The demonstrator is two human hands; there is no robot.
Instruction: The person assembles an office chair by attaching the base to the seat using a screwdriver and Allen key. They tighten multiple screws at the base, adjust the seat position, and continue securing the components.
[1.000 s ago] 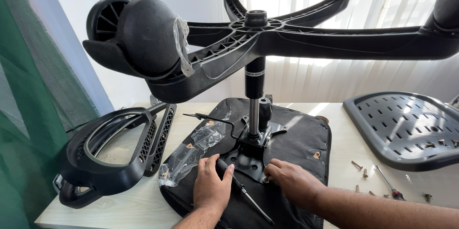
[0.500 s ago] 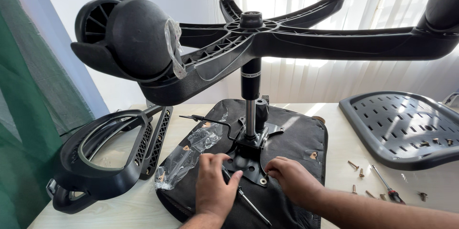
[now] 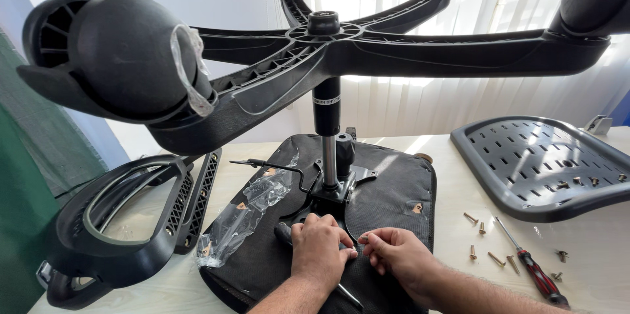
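Pale tabletop (image 3: 459, 248) by white curtains (image 3: 407, 97) — upturned chair seat (image 3: 394, 189) with five-star base (image 3: 328, 58) overhead blocking the view.
Backrest shell (image 3: 545, 163) right, armrests (image 3: 118, 222) left, screwdriver (image 3: 531, 268), loose screws (image 3: 485, 248). Left hand (image 3: 319, 248) closed on a black tool handle (image 3: 283, 232); right hand (image 3: 397, 258) pinches something too small to tell — both on the seat underside.

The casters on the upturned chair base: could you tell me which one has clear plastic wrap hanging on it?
The large near-left caster; the other casters are bare.
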